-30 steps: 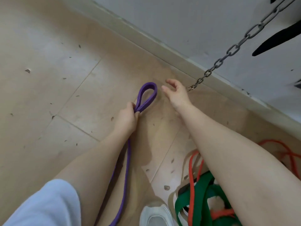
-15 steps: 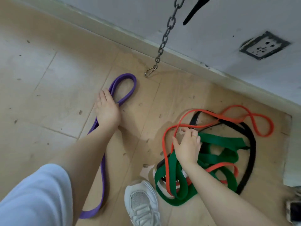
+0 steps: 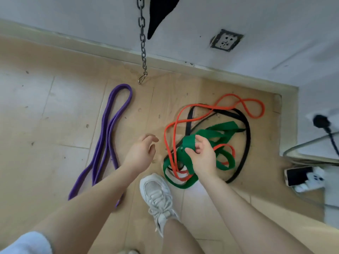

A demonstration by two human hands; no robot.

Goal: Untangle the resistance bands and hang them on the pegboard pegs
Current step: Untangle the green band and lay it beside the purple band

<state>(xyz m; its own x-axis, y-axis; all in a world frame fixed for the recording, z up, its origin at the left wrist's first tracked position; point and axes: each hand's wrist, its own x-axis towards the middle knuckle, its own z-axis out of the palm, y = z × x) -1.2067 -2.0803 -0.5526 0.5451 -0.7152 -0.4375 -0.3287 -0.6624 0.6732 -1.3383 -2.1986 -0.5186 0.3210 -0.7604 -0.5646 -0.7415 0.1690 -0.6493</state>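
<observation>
Four bands lie on our tan floor. Our right hand pinches the green band, tangled with the orange band and black band near the wall. Our left hand hovers with loosely spread fingers, holding nothing. Apart, the purple band lies loose. A chain hangs above; a phone, a wall socket and our white sneaker are around. We read no writing.

Bright, even daylight, soft shadows, slight motion blur, wide-angle bending at edges.
</observation>
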